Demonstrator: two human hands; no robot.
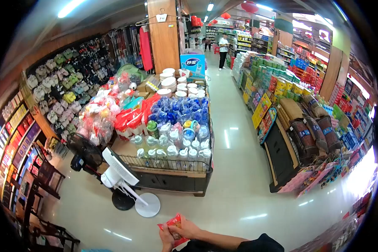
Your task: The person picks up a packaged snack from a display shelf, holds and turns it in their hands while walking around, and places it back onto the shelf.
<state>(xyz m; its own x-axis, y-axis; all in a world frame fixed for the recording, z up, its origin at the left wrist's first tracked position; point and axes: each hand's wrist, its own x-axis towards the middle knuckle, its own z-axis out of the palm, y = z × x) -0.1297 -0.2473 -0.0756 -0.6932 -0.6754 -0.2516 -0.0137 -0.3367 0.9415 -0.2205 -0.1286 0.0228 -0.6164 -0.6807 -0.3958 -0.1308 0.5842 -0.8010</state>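
Observation:
At the bottom of the head view, both of my hands are closed on a small red packet with a clear part showing brownish contents. My left hand grips its left side from below. My right hand comes in from the right, with its fingers folded over the front of the packet. The exact contents are too small to make out. Part of the packet is hidden behind my fingers.
Ahead stands a display table with bottles, bowls and bagged goods. A white fan and a black fan stand at its left. At right is a loaded shelf stand. A person stands down the aisle.

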